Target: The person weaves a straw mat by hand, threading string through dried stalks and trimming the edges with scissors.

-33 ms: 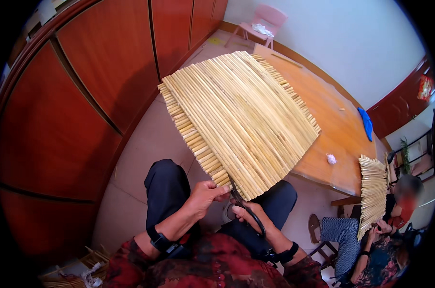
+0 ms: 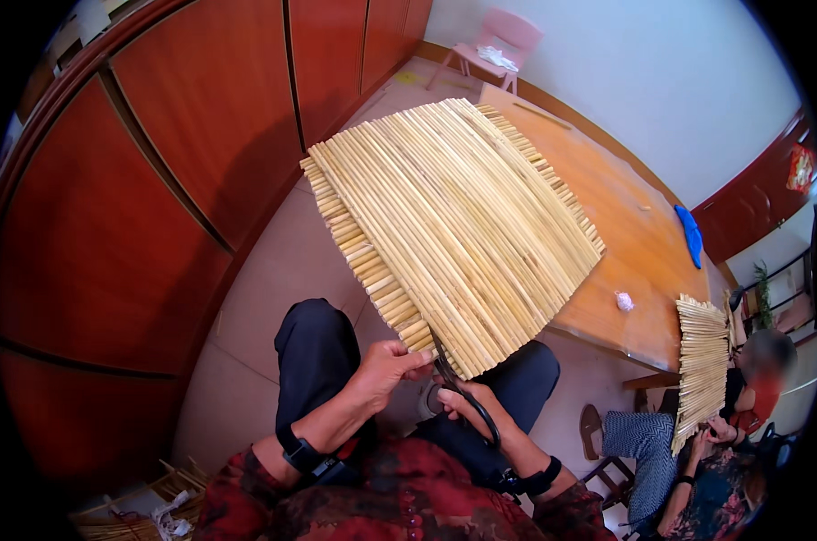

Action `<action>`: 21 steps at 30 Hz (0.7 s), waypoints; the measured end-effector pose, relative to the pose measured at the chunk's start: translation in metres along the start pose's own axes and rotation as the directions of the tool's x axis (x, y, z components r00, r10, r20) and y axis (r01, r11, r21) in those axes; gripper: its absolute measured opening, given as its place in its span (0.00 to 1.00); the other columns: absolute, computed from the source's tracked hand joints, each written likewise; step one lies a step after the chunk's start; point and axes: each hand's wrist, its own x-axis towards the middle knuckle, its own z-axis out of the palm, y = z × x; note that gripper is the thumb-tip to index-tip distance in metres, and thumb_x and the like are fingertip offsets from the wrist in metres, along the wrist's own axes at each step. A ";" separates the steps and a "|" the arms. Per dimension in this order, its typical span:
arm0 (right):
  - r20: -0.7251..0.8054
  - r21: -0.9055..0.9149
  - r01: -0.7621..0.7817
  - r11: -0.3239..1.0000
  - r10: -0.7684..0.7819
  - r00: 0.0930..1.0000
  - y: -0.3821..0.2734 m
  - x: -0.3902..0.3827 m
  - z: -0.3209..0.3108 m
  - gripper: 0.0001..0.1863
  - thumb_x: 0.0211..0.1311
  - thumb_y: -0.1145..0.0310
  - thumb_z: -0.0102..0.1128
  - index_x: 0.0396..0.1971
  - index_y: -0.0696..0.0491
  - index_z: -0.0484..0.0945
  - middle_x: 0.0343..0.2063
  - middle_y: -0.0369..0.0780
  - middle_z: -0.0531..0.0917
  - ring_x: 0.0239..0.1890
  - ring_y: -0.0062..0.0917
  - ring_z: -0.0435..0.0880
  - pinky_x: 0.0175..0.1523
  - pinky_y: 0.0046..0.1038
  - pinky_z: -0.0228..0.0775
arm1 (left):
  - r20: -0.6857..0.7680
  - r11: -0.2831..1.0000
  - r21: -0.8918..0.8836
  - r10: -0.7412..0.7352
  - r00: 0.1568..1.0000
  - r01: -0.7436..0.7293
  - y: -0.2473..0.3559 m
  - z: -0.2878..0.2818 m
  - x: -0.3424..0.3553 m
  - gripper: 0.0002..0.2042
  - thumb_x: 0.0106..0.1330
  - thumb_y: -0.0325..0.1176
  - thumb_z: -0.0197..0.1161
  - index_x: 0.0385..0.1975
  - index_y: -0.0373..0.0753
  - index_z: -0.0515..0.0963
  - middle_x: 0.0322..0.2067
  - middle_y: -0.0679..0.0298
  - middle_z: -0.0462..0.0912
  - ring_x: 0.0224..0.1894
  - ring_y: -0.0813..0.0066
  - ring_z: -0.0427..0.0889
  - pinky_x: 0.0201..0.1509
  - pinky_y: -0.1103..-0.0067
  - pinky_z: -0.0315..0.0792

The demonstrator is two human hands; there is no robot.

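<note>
A mat of straw-coloured reed stalks [image 2: 454, 225], laid in crossed layers, slopes up and away from my knees. At its near corner my left hand [image 2: 384, 371] pinches the stalk ends between thumb and fingers; whether a thread is also held is too small to tell. My right hand [image 2: 473, 404] is closed round the dark handles of a pair of scissors [image 2: 448, 371]. The blades point up against the mat's near edge, just right of my left fingertips. Part of the blades is hard to make out against the stalks.
A wooden table [image 2: 625, 270] stands beyond the mat, with a blue cloth-like item [image 2: 688, 236] and a small pale ball [image 2: 624, 301] on it. Red-brown cabinets [image 2: 183, 117] line the left. At right, a seated person holds another reed mat [image 2: 700, 365]. A pink chair [image 2: 508, 38] stands far back.
</note>
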 end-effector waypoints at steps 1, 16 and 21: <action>0.027 0.024 -0.009 1.000 0.008 1.000 0.002 -0.001 -0.001 0.24 0.58 0.51 0.52 0.38 0.60 0.72 0.23 0.35 0.73 0.25 0.18 0.72 0.30 0.20 0.66 | -0.006 1.000 0.027 -0.015 1.000 0.015 0.001 0.001 0.000 0.10 0.55 0.34 0.63 0.30 0.33 0.77 0.26 0.62 0.79 0.29 0.78 0.77 0.33 0.84 0.68; 0.130 0.040 -0.098 0.994 0.092 0.987 -0.010 -0.005 -0.006 0.26 0.61 0.52 0.46 0.46 0.62 0.69 0.35 0.40 0.76 0.34 0.19 0.74 0.39 0.20 0.69 | -0.018 1.000 -0.018 -0.019 1.000 0.018 0.003 0.003 -0.001 0.10 0.55 0.33 0.63 0.30 0.32 0.77 0.26 0.62 0.79 0.28 0.77 0.77 0.31 0.84 0.68; 0.118 0.111 -0.072 0.991 0.059 0.991 -0.005 -0.007 -0.006 0.28 0.61 0.51 0.46 0.48 0.62 0.68 0.37 0.41 0.76 0.36 0.19 0.74 0.41 0.20 0.69 | 0.023 1.000 0.006 -0.026 0.999 0.026 0.007 0.004 -0.002 0.10 0.55 0.34 0.63 0.30 0.32 0.77 0.26 0.62 0.79 0.28 0.77 0.77 0.31 0.84 0.69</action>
